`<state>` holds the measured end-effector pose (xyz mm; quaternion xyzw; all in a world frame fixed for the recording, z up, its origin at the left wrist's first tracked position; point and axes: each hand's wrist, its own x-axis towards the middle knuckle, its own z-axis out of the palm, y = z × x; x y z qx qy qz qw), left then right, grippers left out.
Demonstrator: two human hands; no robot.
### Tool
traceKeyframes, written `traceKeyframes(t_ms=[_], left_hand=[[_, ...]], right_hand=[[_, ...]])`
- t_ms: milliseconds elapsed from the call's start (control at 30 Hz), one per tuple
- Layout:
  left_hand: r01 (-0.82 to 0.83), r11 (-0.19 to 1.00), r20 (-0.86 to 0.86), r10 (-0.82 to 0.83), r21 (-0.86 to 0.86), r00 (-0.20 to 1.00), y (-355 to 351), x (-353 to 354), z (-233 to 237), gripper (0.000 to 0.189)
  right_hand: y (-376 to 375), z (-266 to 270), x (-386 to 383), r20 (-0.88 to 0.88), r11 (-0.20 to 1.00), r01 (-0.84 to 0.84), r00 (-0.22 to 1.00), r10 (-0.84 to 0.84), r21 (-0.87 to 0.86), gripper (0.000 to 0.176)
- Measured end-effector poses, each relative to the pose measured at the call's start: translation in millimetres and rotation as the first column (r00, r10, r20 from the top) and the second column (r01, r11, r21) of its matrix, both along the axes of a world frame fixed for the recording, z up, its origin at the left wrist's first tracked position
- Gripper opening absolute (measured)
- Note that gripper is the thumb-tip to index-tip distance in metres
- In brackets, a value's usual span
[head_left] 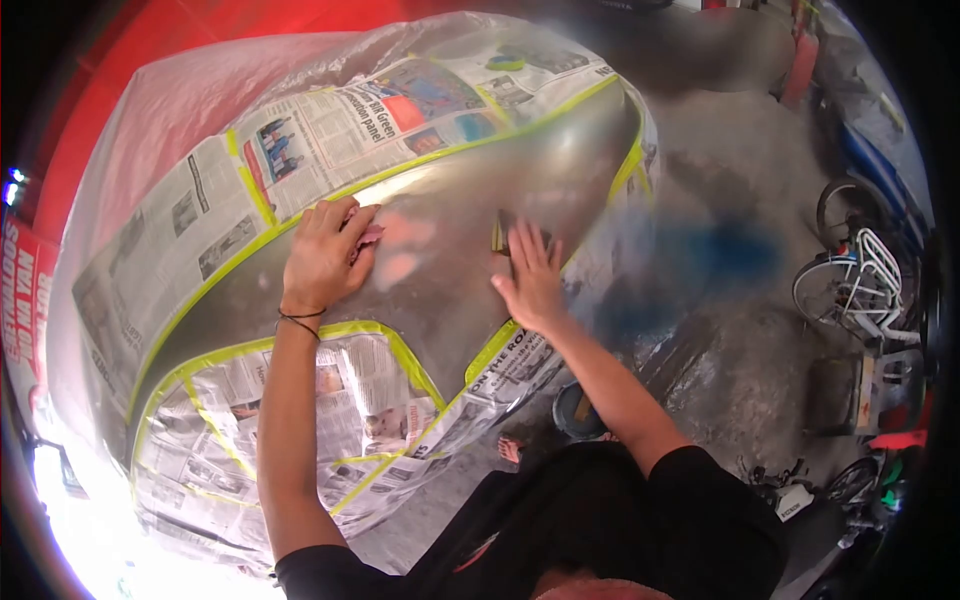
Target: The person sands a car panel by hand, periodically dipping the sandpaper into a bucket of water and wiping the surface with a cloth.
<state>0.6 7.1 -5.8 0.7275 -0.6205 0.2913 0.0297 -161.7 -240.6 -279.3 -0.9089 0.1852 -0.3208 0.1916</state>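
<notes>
A bare grey car body panel (440,300) curves across the middle, bordered by yellow-green masking tape (258,240) and newspaper (330,125). My left hand (328,255) is closed around a crumpled pinkish rag (369,240) and rests on the panel. Near the panel's right side, my right hand (533,275) presses a small dark sheet of sandpaper (502,228) against the surface, fingers extended over it. Part of the sandpaper is hidden under the fingers.
Clear plastic sheeting (150,95) covers the red vehicle (100,60) around the newspaper. A bucket (578,410) stands on the floor beside my right forearm. A bicycle (865,275) is at the right, with a motorcycle (800,500) lower down.
</notes>
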Motion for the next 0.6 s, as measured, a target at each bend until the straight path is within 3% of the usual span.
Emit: traceKeyframes(t_ms=[33, 100, 167, 267, 300, 333, 400, 467, 533, 567, 600], left_hand=[[-0.005, 1.0, -0.002, 0.005, 0.003, 1.0, -0.3, -0.2, 0.1, 0.049], [-0.007, 1.0, -0.012, 0.007, -0.011, 1.0, 0.2, -2.3, -0.1, 0.049], [-0.028, 1.0, -0.021, 0.028, 0.012, 0.999, 1.0, -2.0, 1.6, 0.049], [-0.037, 0.999, -0.025, 0.038, 0.022, 0.999, 0.9, -3.4, 2.1, 0.05], [-0.031, 0.999, -0.015, 0.031, 0.023, 0.999, -0.2, -2.5, 2.0, 0.05], [-0.024, 1.0, -0.015, 0.024, 0.021, 1.0, -2.4, -0.7, 2.2, 0.05], [-0.019, 0.999, -0.012, 0.019, 0.029, 1.0, -0.9, -0.2, 1.3, 0.049], [-0.015, 0.999, -0.015, 0.015, 0.04, 1.0, -1.1, 1.3, 1.5, 0.049], [-0.022, 0.999, -0.027, 0.023, 0.03, 0.999, -0.6, -0.1, 1.1, 0.049], [-0.018, 1.0, -0.019, 0.018, 0.014, 1.0, -0.8, -2.0, 1.8, 0.048], [-0.007, 1.0, -0.008, 0.007, 0.003, 1.0, -2.5, -3.4, 2.4, 0.048]], right_hand=[[-6.9, -3.5, -8.5, -0.083, 0.996, -0.09, 0.992, 0.091, 0.022, 0.079], [-68.1, -23.3, 32.2, 0.082, 0.987, 0.005, 0.996, -0.018, 0.158, 0.079], [-104.4, 29.9, 42.3, -0.027, 0.961, 0.111, 0.994, -0.108, 0.254, 0.08], [-56.6, 40.7, 57.7, -0.061, 0.928, 0.243, 0.97, -0.235, 0.281, 0.079], [-20.6, 18.2, 59.5, 0.047, 0.96, 0.217, 0.972, -0.229, 0.175, 0.079], [-8.4, 16.1, 41.9, 0.048, 0.959, 0.224, 0.971, -0.235, 0.172, 0.079], [12.5, 18.3, 14.2, -0.03, 0.998, -0.006, 1.0, 0.008, 0.059, 0.08], [-51.1, -0.6, 19.8, -0.061, 0.997, -0.039, 0.997, 0.043, 0.063, 0.084], [-99.7, -2.4, 31.7, 0.279, 0.923, -0.024, 0.956, -0.091, 0.384, 0.086], [-90.5, -5.9, 35.5, 0.27, 0.924, -0.023, 0.959, -0.087, 0.382, 0.086], [-64.0, 5.1, 43.2, 0.107, 0.911, 0.152, 0.972, -0.207, 0.382, 0.086]])
